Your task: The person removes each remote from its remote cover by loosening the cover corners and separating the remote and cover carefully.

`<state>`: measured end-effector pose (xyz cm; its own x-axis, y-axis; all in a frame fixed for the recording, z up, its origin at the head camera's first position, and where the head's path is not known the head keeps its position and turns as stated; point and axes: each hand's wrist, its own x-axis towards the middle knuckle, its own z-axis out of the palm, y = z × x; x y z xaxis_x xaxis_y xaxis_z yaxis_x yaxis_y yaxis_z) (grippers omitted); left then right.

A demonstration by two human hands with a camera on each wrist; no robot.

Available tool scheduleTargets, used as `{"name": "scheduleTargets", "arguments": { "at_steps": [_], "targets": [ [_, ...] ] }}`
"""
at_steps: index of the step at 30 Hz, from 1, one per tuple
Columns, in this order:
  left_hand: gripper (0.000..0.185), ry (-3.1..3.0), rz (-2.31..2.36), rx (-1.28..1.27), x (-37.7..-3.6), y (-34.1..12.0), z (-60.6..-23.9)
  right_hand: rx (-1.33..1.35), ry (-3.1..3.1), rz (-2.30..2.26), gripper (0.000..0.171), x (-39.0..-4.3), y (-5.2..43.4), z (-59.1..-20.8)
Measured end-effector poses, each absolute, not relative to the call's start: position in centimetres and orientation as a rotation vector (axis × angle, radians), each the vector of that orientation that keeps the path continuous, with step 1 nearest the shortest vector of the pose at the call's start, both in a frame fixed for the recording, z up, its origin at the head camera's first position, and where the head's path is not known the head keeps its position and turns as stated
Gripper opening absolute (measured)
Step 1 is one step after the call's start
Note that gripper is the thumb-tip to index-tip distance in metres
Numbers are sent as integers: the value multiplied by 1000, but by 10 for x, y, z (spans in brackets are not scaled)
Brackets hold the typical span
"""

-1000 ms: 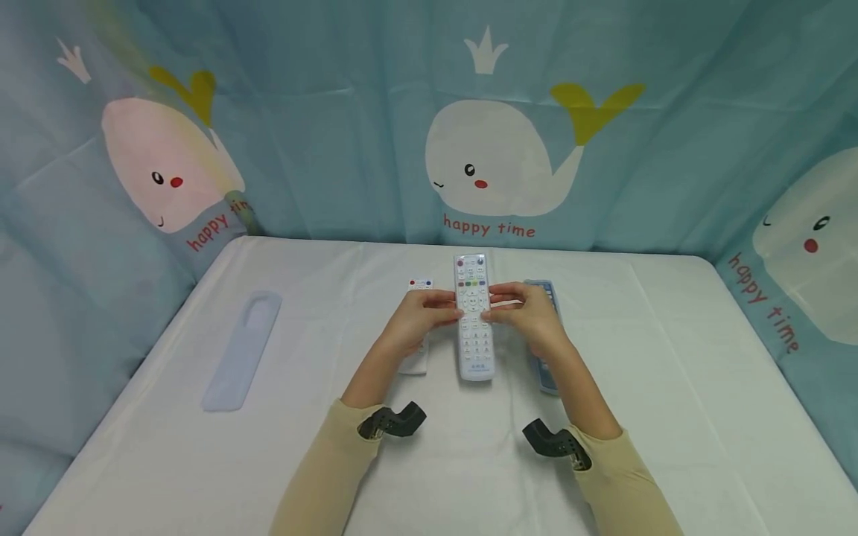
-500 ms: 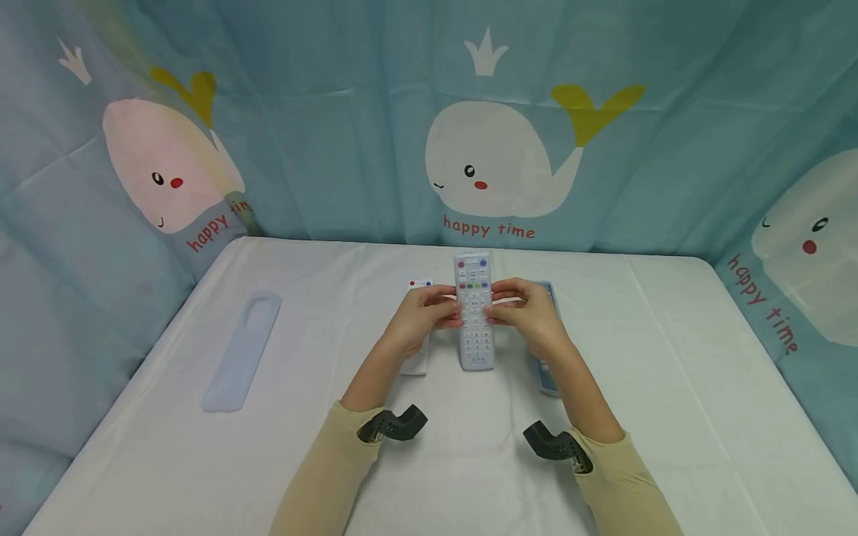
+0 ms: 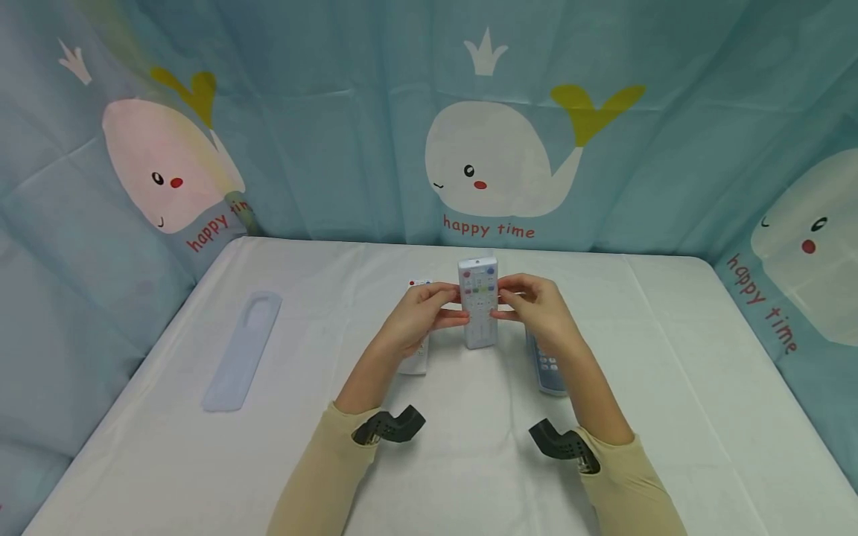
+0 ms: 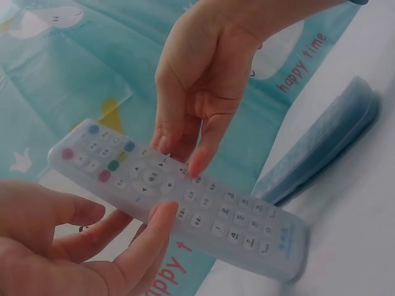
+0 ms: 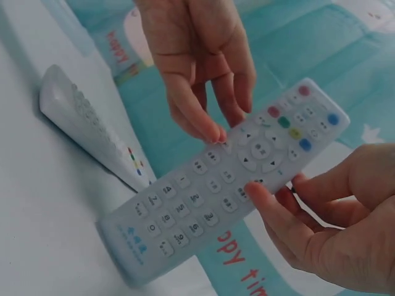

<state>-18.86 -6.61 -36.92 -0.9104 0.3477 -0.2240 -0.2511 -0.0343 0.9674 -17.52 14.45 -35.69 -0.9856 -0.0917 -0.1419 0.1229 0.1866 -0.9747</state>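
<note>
A white remote control (image 3: 479,316) in a milky, see-through cover is held up over the middle of the table, its coloured buttons at the upper end. My left hand (image 3: 412,320) pinches its left edge, and my right hand (image 3: 543,313) holds the right edge. In the left wrist view the covered remote (image 4: 203,206) slants between the fingers of both hands. The right wrist view shows its keypad face, with thumbs at the edges. Partly hidden behind my left hand lies another white remote (image 3: 414,363). Under my right hand a blue-grey remote (image 3: 550,378) is partly covered.
On the left of the white-covered table (image 3: 147,461) lies a flat translucent sleeve (image 3: 237,357) with an oval opening near its far end. A blue curtain (image 3: 375,149) with whale prints hangs behind the table and along both sides.
The held remote has tipped more upright, its lower end lifting and its top end face coming into view. My right hand has shifted slightly right, and its fingers have changed position on the edge.
</note>
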Motion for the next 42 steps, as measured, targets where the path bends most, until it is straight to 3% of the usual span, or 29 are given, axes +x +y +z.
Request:
{"name": "scheduleTargets", "arguments": {
  "at_steps": [26, 34, 42],
  "targets": [
    [26, 2053, 1901, 163, -187, -65, -375, -103, 2367, -1874, 36, -174, 146, -363],
    [40, 2143, 1885, 145, -186, -63, -375, -19, 2424, -1790, 49, -174, 143, -361],
    [76, 2113, 1937, 101, -187, -61, -377, -8, 2381, -1817, 68, -177, 141, -364]
  ]
}}
